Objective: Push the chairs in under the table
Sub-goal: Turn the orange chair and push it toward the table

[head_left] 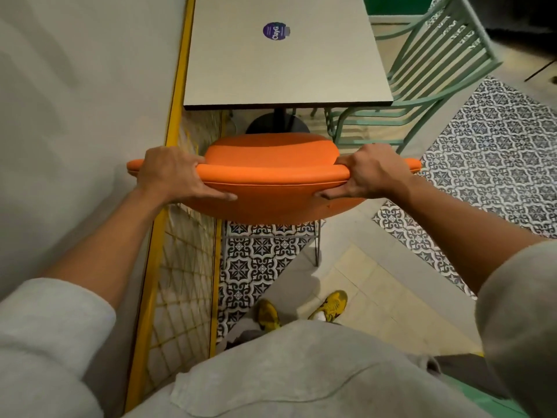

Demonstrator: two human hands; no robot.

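An orange padded chair (271, 152) stands in front of me, its seat facing a grey square table (280, 67) on a black pedestal. My left hand (171, 175) grips the left end of the chair's curved backrest. My right hand (372, 173) grips the right end. The chair's seat front sits just short of the table's near edge. A mint-green metal chair (422, 86) stands at the table's right side, angled, its seat partly under the tabletop.
A white wall with a yellow frame and wire grid (184, 267) runs close along the left. Patterned floor tiles (497, 164) spread to the right. My yellow shoes (330, 306) stand behind the orange chair. A round purple sticker (275, 31) lies on the tabletop.
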